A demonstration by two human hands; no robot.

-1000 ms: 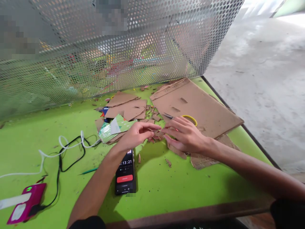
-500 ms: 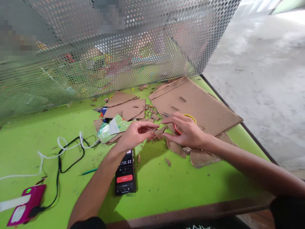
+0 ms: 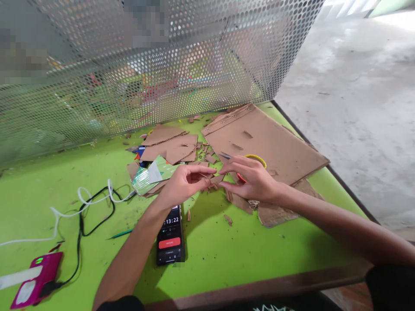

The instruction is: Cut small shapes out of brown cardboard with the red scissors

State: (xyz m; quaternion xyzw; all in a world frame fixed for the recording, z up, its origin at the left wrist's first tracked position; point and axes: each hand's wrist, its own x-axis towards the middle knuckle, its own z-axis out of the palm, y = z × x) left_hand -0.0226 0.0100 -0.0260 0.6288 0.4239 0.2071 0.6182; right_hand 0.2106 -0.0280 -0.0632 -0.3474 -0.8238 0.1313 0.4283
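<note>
My left hand is over the pile of scraps, thumb and fingers closed around what looks like a small cardboard piece, mostly hidden by the fingers. Facing it, my right hand has its thumb and fingers apart, close to a cardboard scrap; I see nothing gripped there. Scissors with a yellow and a red handle loop lie behind and partly under the right hand, their blades pointing left. Beneath them is a large cardboard sheet. Torn cardboard pieces lie beyond the left hand.
A phone showing a timer lies by my left forearm. Cables run to a magenta device at left. A green pencil-like stick is nearby. A perforated metal panel closes off the back of the green table.
Both hands keep almost the same place, fingertips facing each other. The right hand's fingers have shifted slightly, and more of the scissor blades shows.
</note>
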